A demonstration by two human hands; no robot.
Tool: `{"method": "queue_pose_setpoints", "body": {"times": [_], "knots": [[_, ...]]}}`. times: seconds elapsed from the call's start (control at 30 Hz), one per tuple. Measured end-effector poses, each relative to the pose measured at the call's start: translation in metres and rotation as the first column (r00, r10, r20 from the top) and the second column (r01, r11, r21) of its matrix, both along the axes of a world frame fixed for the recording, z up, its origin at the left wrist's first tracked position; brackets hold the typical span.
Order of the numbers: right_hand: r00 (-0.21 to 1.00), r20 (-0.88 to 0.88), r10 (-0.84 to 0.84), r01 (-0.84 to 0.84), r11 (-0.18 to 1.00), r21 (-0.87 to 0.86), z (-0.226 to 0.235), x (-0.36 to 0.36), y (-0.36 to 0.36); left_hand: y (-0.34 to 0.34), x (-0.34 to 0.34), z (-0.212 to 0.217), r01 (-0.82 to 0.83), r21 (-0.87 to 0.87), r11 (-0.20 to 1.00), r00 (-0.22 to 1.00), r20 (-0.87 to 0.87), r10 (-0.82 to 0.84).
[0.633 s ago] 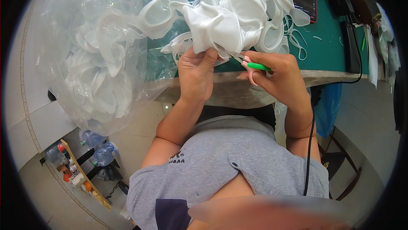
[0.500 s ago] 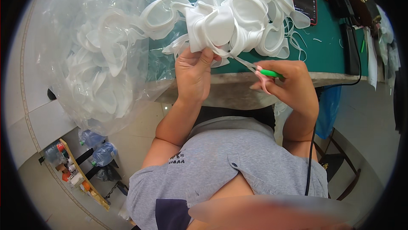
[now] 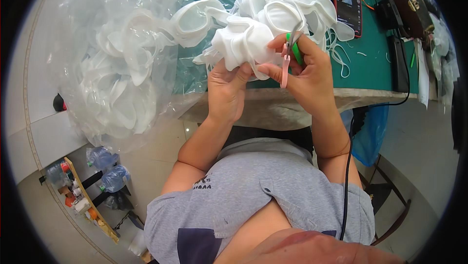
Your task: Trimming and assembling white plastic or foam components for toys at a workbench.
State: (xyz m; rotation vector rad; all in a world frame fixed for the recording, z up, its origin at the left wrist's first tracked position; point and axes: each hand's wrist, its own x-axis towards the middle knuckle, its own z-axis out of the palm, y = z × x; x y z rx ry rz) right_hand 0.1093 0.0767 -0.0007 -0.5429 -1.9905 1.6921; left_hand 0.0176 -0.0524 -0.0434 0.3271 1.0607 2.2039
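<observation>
My left hand (image 3: 225, 94) pinches the lower edge of a white cupped fabric piece (image 3: 240, 42) with a raised rim. Scissors (image 3: 285, 71) with pink and green handles sit in my right hand (image 3: 312, 71), blades pointing up and away from me. That hand's thumb and forefinger reach to the piece's right side; whether they grip it I cannot tell. Behind my hands lies a heap of similar white pieces (image 3: 285, 16), some seemingly joined in a string. One rimmed white piece (image 3: 192, 22) spreads out to the left of the heap.
On the left, a large clear plastic bag (image 3: 151, 103) holds more white pieces. A phone (image 3: 347, 5) with a red edge stands at the back right of the green table (image 3: 368, 64). Thin white strips (image 3: 341, 61) lie by the heap. A black cable (image 3: 347, 186) hangs beside my right arm.
My right hand has moved left to the white piece, and the scissors have turned from pointing at its edge to pointing upward. The piece has shifted slightly in my left hand.
</observation>
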Motion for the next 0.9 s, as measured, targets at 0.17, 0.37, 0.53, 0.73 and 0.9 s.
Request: {"method": "queue_pose_setpoints", "body": {"times": [0.17,0.37,0.53,0.73,0.9], "knots": [[0.997,-0.046,-0.063,0.061,0.997,-0.04,0.006,-0.007,0.006,-0.006,-0.002,-0.005,0.052,0.01,0.999,0.997,0.052,-0.053],[0.961,-0.177,-0.212,0.24,0.959,0.15,0.012,-0.024,0.04,-0.022,-0.006,-0.01,0.122,-0.006,0.993,0.991,0.064,-0.121],[0.98,-0.131,-0.151,0.171,0.973,0.158,0.016,-0.029,0.035,-0.024,-0.01,-0.005,0.212,-0.128,0.969,0.973,-0.069,-0.222],[0.99,-0.109,0.087,-0.09,0.996,-0.024,0.029,-0.002,0.022,-0.015,-0.029,0.008,0.542,0.244,0.804,0.781,0.206,-0.589],[0.99,-0.053,0.131,-0.132,0.991,-0.002,0.027,0.016,0.025,0.001,-0.026,0.02,0.473,-0.129,0.871,0.874,0.194,-0.446]]}}
